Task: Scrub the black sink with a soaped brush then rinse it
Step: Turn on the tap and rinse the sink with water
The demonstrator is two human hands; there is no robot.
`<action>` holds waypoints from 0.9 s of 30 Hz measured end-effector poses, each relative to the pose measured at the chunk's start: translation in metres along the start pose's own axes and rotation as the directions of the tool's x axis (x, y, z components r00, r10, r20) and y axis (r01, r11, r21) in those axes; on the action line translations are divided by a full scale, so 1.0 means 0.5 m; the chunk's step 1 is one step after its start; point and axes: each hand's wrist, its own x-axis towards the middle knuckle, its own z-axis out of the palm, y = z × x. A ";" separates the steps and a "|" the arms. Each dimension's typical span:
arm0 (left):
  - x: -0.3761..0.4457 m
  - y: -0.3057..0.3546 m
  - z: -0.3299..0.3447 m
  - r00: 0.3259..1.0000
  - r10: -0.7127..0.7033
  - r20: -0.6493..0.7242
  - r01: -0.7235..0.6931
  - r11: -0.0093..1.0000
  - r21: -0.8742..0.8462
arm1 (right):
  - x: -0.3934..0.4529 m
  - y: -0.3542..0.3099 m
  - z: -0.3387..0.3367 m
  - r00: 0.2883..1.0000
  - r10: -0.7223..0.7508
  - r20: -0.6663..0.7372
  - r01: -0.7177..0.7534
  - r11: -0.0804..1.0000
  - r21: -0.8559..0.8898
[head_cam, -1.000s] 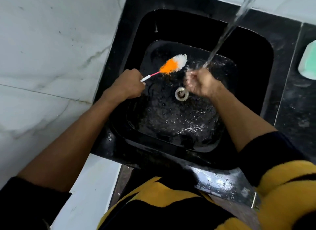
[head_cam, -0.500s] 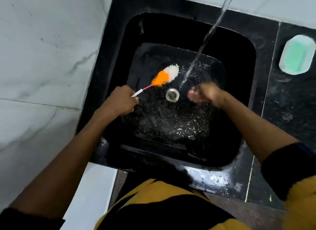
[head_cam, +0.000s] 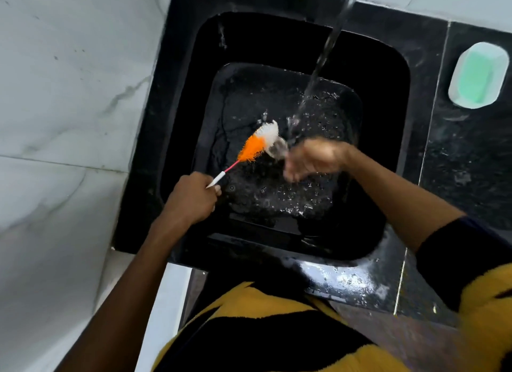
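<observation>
A black sink (head_cam: 385, 75) is seen from above, set into a dark speckled table (head_cam: 471, 155) that is bordered on the left by a pale marbled wall (head_cam: 69, 100). A stream of water (head_cam: 329, 42) is shown falling from the top edge of the view into the basin, where the wet floor is covered with droplets and glints. A thin-handled brush (head_cam: 256, 144), with orange bristles near the handle and white bristles at the tip, is held over the basin floor; its white handle end is gripped by the left hand (head_cam: 191, 198), whose fingers are curled round it. The brush head is angled up and to the right, and the drain is partly covered by it. The right hand (head_cam: 313, 158) is seen just beside the brush head, below the falling water, but it is blurred, so whether its fingers are curled or straight cannot be told. The two hands are kept apart, the brush lying between them. A white dish holding a green soap bar (head_cam: 478, 75) is placed on the table to the right of the sink. Black and yellow sleeves and clothing are seen at the bottom.
</observation>
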 end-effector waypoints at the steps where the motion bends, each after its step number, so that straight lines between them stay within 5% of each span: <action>1: -0.002 -0.004 0.002 1.000 0.004 -0.005 -0.004 1.000 0.028 | -0.012 0.039 0.004 0.987 0.147 0.069 -0.131 0.971 -0.200; 3: -0.008 -0.009 0.005 1.000 0.004 -0.016 -0.003 0.998 0.064 | -0.033 0.116 0.009 0.881 0.460 0.114 -0.340 0.781 -0.524; 5: -0.016 -0.011 0.007 1.000 -0.011 -0.017 0.012 0.998 0.059 | -0.050 0.160 0.009 0.848 0.527 -0.058 -0.417 0.596 -0.687; 7: -0.024 -0.011 0.009 1.000 -0.026 -0.013 0.027 0.999 0.042 | -0.069 0.152 -0.009 0.894 0.252 -0.371 -0.448 0.494 -0.745; 8: -0.030 -0.011 0.010 0.999 -0.038 -0.010 0.039 0.999 0.026 | -0.068 0.135 -0.019 0.885 0.072 -0.459 -0.413 0.576 -0.706; 10: -0.040 -0.011 0.010 0.998 -0.065 -0.016 0.065 0.998 0.001 | -0.060 0.076 -0.029 0.848 -0.044 -0.528 -0.157 0.931 -0.329; 12: -0.049 -0.014 0.009 0.996 -0.087 -0.032 0.087 0.996 -0.012 | -0.043 0.008 -0.038 0.847 -0.006 -0.531 0.102 0.983 0.152; 14: -0.059 -0.016 0.005 0.993 -0.108 -0.049 0.107 0.994 -0.031 | -0.013 -0.051 -0.043 0.885 -0.029 -0.464 0.243 0.880 0.408; 20: -0.074 -0.022 0.003 0.986 -0.148 -0.073 0.142 0.986 -0.088 | 0.059 -0.126 0.004 0.922 -0.074 -0.381 0.347 0.594 0.725; 23: -0.070 -0.016 0.002 0.985 -0.156 -0.077 0.150 0.985 -0.085 | 0.060 -0.104 0.029 0.938 -0.156 -0.310 0.344 0.307 0.887; 25: -0.067 -0.010 0.002 0.986 -0.148 -0.074 0.142 0.987 -0.075 | 0.037 -0.062 0.033 0.918 -0.168 -0.360 0.384 0.149 0.911; 27: -0.066 -0.007 -0.002 0.988 -0.137 -0.073 0.133 0.989 -0.058 | -0.011 -0.005 0.019 0.867 -0.222 -0.447 0.428 -0.133 0.894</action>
